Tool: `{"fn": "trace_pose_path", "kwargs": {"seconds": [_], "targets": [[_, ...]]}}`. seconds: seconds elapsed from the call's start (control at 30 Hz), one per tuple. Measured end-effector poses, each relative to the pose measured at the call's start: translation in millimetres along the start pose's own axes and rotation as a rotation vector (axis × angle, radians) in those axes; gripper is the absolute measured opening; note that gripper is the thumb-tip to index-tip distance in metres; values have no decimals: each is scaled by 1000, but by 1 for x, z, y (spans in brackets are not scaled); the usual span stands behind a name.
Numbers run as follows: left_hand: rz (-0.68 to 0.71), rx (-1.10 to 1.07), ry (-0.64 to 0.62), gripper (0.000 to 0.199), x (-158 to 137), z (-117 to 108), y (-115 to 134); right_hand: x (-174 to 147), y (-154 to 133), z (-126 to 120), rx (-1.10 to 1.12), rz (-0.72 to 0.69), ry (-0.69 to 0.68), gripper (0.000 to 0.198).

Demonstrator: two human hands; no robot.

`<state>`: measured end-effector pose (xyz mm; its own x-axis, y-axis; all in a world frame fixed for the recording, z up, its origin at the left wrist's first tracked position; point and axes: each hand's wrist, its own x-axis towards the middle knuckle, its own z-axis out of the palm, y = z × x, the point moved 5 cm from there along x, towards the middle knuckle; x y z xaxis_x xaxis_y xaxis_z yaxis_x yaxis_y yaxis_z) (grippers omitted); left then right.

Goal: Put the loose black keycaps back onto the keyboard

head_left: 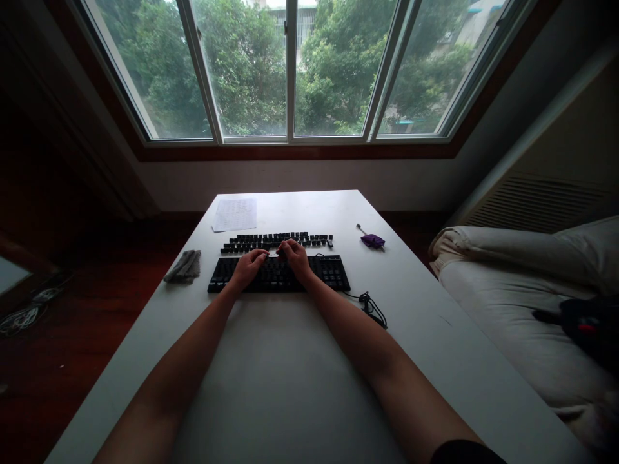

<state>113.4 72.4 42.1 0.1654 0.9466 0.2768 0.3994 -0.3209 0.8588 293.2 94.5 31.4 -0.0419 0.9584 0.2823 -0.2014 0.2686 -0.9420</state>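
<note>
A black keyboard [322, 274] lies crosswise on the white table, with loose black keycaps [242, 243] laid out in rows just behind it. Over its left middle part is my left hand [248, 265], thumb and fingers pinched together. My right hand [294, 259] is close beside it, also with fingers closed, above the back edge of the keyboard. A thin pale line shows between the two hands, and something small and dark is at the right fingertips. What either hand grips is too small to tell.
A grey cloth [184, 267] lies left of the keyboard and a printed paper sheet [235, 214] behind it. To the right are a brush [362, 229], a purple cloth-like item [373, 241] and a coiled cable [372, 308]. A sofa [488, 296] stands beside the table [290, 361].
</note>
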Motion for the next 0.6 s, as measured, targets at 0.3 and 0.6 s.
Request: {"fn": "trace_pose_path", "kwargs": {"seconds": [0.3,0.6], "targets": [[20,11,11,32,1,0,-3,-1,-1,1,3,-3,-6,43],[18,16,11,32,0,0,-1,-1,-1,1,1,29,3,43]]}}
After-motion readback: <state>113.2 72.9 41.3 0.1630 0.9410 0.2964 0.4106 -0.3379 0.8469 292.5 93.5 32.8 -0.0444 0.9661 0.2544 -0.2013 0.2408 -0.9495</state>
